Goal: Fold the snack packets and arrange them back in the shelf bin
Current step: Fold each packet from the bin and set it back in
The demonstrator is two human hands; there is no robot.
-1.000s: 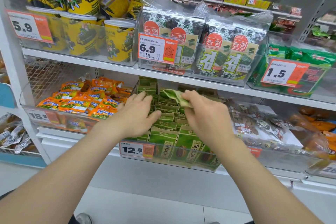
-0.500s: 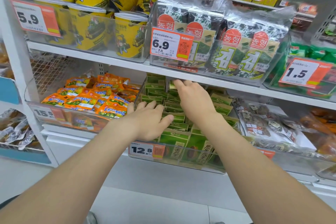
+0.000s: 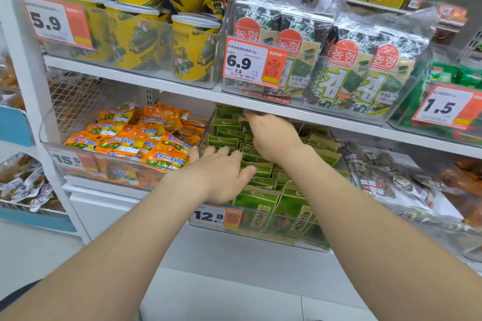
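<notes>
Head view: clear shelf bin (image 3: 287,241) on the lower shelf, long axis running front to back. Inside, green snack packets (image 3: 260,200) upright in packed rows, printed faces toward the front, tan tops folded over. Left hand (image 3: 221,174) flat on the middle rows, fingers straight, pressing. Right hand (image 3: 273,135) just behind, fingers bent among rear packets; grip impossible to tell.

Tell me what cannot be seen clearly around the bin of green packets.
Head view:
- fingers of the right hand: tucked under the upper shelf; grip unclear.
- green packets beneath the left hand: covered by its palm.
- 12.8 price tag small print: too small.
</notes>
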